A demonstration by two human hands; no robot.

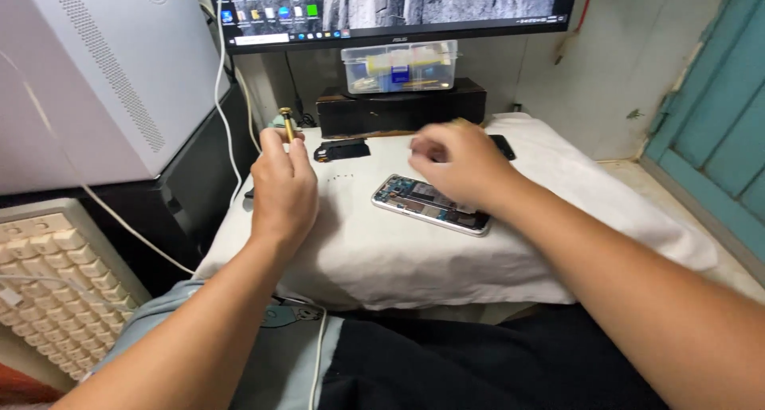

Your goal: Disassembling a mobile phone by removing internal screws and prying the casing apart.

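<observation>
1. Head view, looking down: both forearms reach over a desk covered by a white cloth (382, 255).
2. Left hand (283, 188) is clenched around a gold-tipped screwdriver (286, 124), tool upright, tip end poking above the fingers.
3. Right hand (458, 164) hovers over the far end of an opened phone (430, 205), fingers curled and blurred; cannot tell if it grips anything.
4. The opened phone lies flat on the cloth near the middle, back cover off, inner parts showing, tilted diagonally.
5. A black flat part (342, 149) lies on the cloth between the two hands, beyond the phone.
6. Tiny dark screws (341, 176) sit scattered on the cloth just in front of that black part.
7. Behind: a black box (398, 111) with a clear plastic container (398, 66) on top, below a monitor (398, 7).
8. Left side: white computer case (88, 75), white cable (219, 83), beige keyboard (48, 282).
</observation>
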